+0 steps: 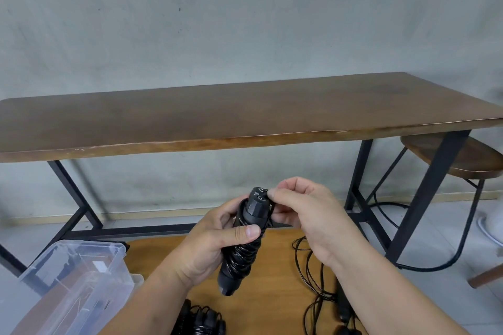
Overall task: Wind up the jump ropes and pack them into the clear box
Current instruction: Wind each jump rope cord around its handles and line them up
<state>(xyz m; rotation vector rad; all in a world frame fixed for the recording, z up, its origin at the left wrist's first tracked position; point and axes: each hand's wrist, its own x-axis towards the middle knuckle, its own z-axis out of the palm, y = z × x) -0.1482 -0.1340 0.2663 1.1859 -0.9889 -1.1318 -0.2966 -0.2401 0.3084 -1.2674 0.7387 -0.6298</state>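
Note:
My left hand (217,242) grips a black jump rope (239,255), its two handles held together with cord coiled tightly round them. My right hand (302,207) pinches the cord at the top ends of the handles. A wound black rope bundle (202,319) lies on the low wooden surface (272,294) near the bottom edge. An unwound black rope (318,288) sprawls loosely to the right, partly hidden by my right forearm. The clear box (79,285) stands at the lower left with its opening up.
A long dark wooden table (245,114) on black metal legs runs across the view in front of a grey wall. A round wooden stool (457,158) stands at the right. A white object (492,223) shows at the right edge.

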